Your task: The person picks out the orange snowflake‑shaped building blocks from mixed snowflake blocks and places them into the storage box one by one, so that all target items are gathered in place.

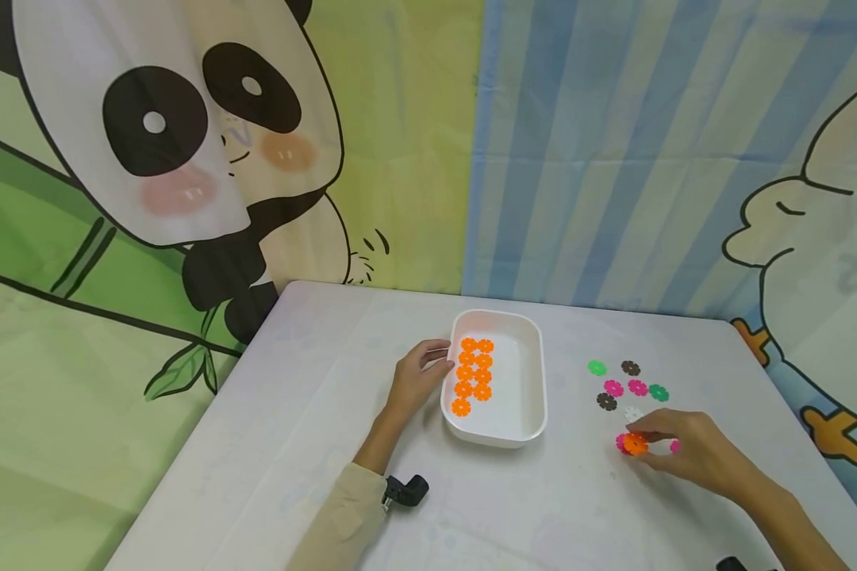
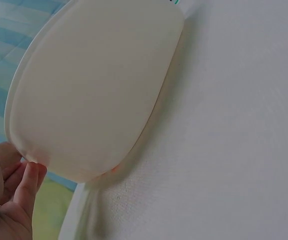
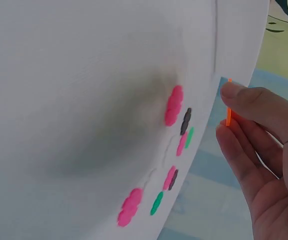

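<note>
A white plastic tray [image 1: 517, 381] stands on the table, with several orange flower-shaped discs [image 1: 482, 361] in two columns along its left half. My left hand [image 1: 416, 379] holds the tray's left rim; in the left wrist view its fingertips meet the outer wall of the tray [image 2: 93, 90]. Right of the tray, my right hand [image 1: 693, 448] pinches one orange flower-shaped disc [image 1: 635, 444] between thumb and fingers. The right wrist view shows this orange disc [image 3: 229, 107] edge-on, raised off the table. A pink disc [image 1: 620, 442] lies partly hidden behind it.
Loose discs lie around the right hand: pink [image 1: 638, 388], dark brown [image 1: 631, 368], green [image 1: 597, 367] and white [image 1: 633, 414]. Another pink disc [image 1: 675, 446] is partly covered by the hand. Printed curtains [image 1: 564, 159] hang behind the white table [image 1: 314, 357].
</note>
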